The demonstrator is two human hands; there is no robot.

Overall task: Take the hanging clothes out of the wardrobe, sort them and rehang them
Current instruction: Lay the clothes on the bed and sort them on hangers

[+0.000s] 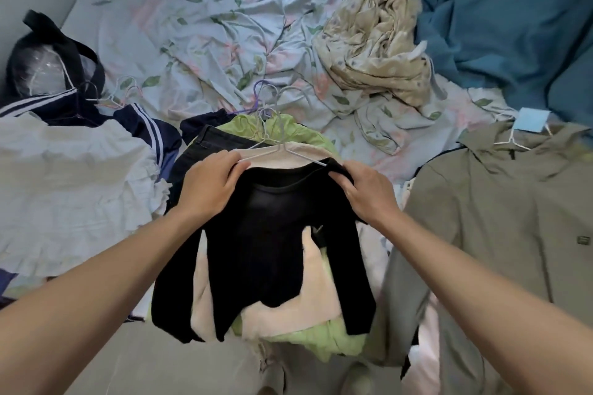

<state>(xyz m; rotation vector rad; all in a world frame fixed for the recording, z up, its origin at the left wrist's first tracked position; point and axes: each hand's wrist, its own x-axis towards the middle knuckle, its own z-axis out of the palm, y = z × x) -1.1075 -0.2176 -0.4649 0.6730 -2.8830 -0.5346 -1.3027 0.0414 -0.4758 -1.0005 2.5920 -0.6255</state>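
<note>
A black long-sleeved top (272, 234) lies on a stack of clothes at the middle of the bed, over a pale pink garment (288, 308) and a lime green one (308, 340). A white wire hanger (282, 147) sits at its neckline. My left hand (211, 183) grips the top's left shoulder and the hanger's arm. My right hand (365, 192) pinches the right shoulder fabric beside the hanger's other arm. Several more hanger hooks (266, 99) stick out behind the stack.
A white ruffled garment (73, 183) and a navy striped one (144, 125) lie left, with a dark bag (48, 64) behind. An olive jacket (500, 211) on a hanger lies right. A crumpled beige sheet (375, 44) and blue bedding (500, 16) sit at the back on the floral sheet (199, 19).
</note>
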